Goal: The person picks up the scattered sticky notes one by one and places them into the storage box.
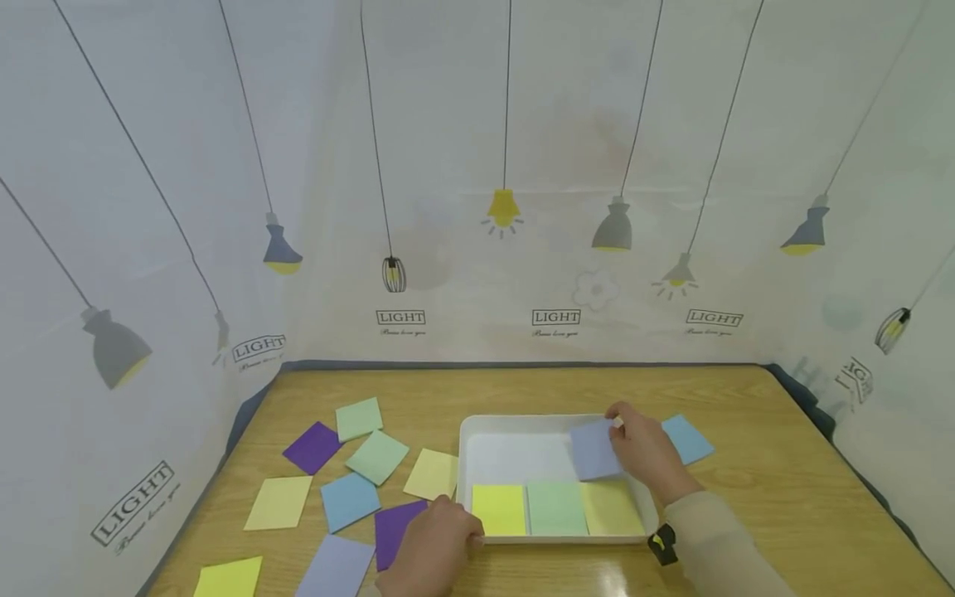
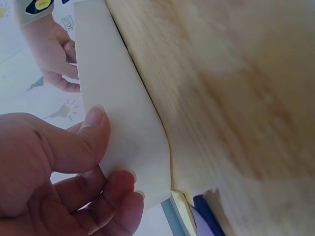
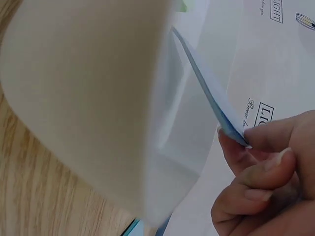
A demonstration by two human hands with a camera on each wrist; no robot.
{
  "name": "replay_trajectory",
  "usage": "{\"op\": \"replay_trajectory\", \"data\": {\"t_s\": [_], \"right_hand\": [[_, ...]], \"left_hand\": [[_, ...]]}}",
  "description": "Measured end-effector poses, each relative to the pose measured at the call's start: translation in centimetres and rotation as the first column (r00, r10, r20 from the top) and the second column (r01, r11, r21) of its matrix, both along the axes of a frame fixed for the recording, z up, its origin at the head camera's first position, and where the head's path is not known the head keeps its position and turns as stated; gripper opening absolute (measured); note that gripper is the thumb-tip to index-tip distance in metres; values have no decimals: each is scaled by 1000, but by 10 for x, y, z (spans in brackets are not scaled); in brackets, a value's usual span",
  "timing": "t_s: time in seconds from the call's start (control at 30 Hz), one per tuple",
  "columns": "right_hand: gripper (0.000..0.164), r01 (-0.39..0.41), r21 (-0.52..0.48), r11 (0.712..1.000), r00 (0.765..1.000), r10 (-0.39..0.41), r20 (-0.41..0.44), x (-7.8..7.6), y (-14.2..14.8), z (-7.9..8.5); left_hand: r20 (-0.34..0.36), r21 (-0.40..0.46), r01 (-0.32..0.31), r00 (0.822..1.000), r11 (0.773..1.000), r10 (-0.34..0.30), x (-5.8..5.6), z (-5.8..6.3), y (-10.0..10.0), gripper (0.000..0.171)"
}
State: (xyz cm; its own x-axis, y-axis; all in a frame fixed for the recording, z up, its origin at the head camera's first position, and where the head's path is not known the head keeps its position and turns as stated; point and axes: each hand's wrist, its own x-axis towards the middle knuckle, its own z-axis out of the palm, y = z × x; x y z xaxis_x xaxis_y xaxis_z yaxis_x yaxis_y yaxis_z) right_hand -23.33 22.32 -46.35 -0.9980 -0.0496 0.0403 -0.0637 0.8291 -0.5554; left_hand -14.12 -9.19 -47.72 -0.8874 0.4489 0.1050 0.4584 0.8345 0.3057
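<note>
Lavender note (image 1: pixel 593 452) is tilted at the far right of the tray (image 1: pixel 511 454), pinched by the right hand (image 1: pixel 645 448). The left hand (image 1: pixel 433 543) grips the tray's near left corner. Yellow, green and tan notes (image 1: pixel 557 508) line its near side. Tabletop (image 1: pixel 791 497), right: blue note (image 1: pixel 690 440).
</note>
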Motion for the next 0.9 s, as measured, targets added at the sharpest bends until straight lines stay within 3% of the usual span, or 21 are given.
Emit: {"op": "replay_trajectory", "data": {"t_s": [0.23,0.37,0.53,0.9], "right_hand": [[46,-1,98,995,1000,0,10,-4,-5,-2],[37,-10,181,983,1000,9,9,-6,-9,-3],[20,-23,213,977,1000,18,25,-5,-10,-6],[19,-54,270,961,997,66,-37,-2,-7,-19]], "left_hand": [[6,2,4,1000,1000,-4,0,2,0,7],[17,7,-1,1000,1000,1,0,2,0,8],[41,2,-5,999,1000,5,-1,0,0,6],[44,-5,-13,999,1000,13,-1,1,0,5]]}}
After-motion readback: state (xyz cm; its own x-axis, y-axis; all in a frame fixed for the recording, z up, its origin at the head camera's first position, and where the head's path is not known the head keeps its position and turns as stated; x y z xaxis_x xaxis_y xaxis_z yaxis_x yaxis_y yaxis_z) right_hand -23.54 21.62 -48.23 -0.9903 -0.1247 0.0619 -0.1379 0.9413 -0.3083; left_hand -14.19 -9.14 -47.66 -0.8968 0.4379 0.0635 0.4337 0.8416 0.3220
